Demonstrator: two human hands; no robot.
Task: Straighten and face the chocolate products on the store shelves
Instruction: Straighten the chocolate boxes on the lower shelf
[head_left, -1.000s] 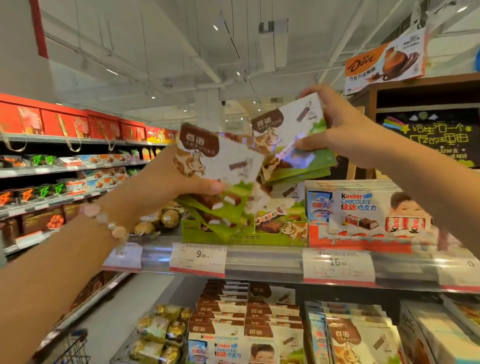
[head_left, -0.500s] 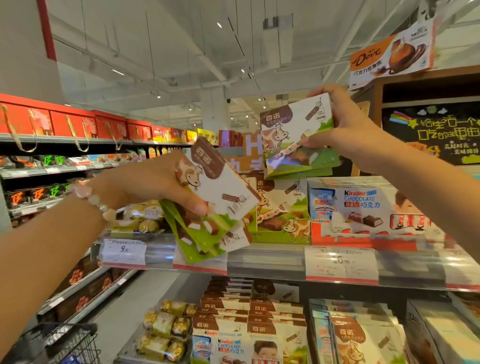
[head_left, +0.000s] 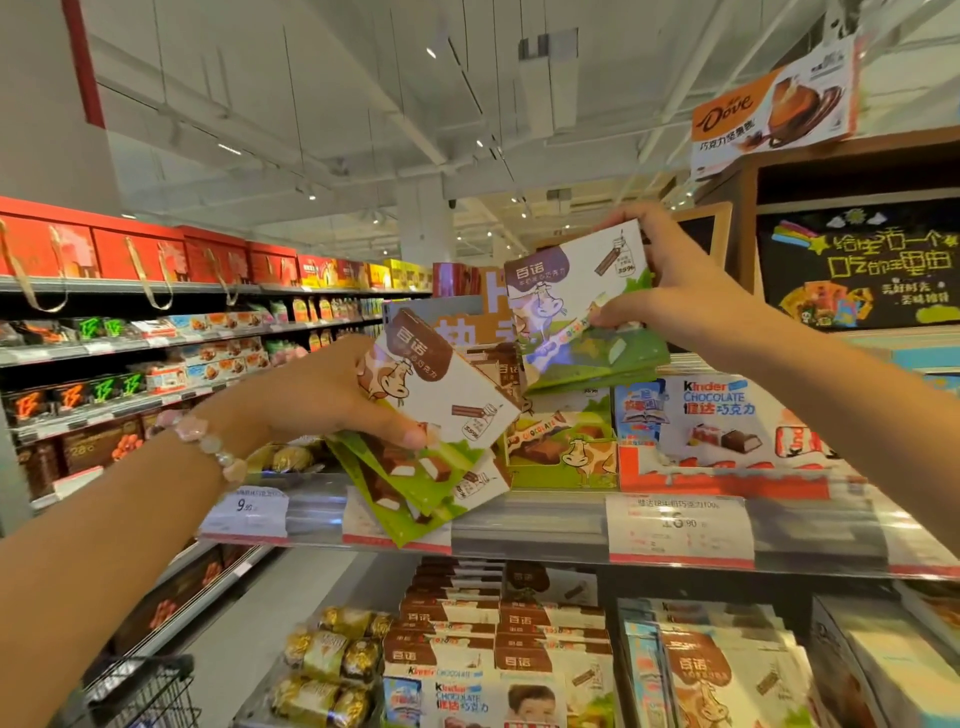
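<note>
At far left, red gift boxes (head_left: 130, 254) line the top shelf of the aisle. The person's left hand (head_left: 332, 395) grips a fanned stack of cow-print chocolate boxes (head_left: 441, 415), tilted, in front of the upper shelf edge (head_left: 545, 525) with its price tags. To the right, the right hand (head_left: 675, 280) pinches a smaller stack of the same boxes (head_left: 576, 306), raised above the green display tray (head_left: 561, 452), beside the Kinder chocolate carton (head_left: 722, 426).

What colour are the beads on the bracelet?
Pale pink and whitish, on the bracelet around the left wrist, seen in the head view.
</note>
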